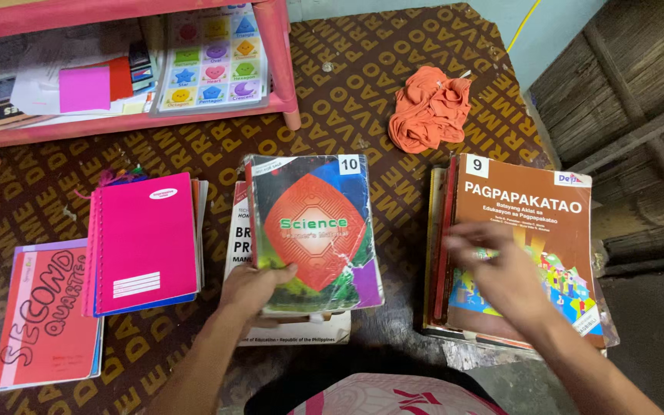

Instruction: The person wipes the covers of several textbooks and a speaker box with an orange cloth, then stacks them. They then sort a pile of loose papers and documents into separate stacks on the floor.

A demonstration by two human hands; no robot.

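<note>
- Left hand (251, 288) sits just below the middle of the frame, fingers wrapped around the lower left corner of a worn textbook (313, 230), thumb on top of the cover. So it's closed on the book, gripping it.
- That textbook is dead centre, resting on top of a white-covered book (244, 230) that pokes out to its left and underneath.
- Look of it: dark cover with a big red-orange diamond with a circuit-like pattern, green lettering across it, a white square tag in the top right corner, purple at the lower right. Edges are scuffed and the cover is creased.
- Right hand (501, 269) is over at centre-right, motion-blurred, fingers spread and resting on or just over a brown textbook (536, 200) topping a stack. Open, holding nothing as far as I can see.
- Left side of the frame: a pink spiral notebook (144, 242), and further lower left a red notebook (44, 319) with hand-drawn letters.
- Upper right of centre there's a crumpled orange cloth (429, 107), and a pink shelf (128, 69) full of papers in the upper left.
- Everything sits on a brown patterned floor covering (332, 100).
</note>
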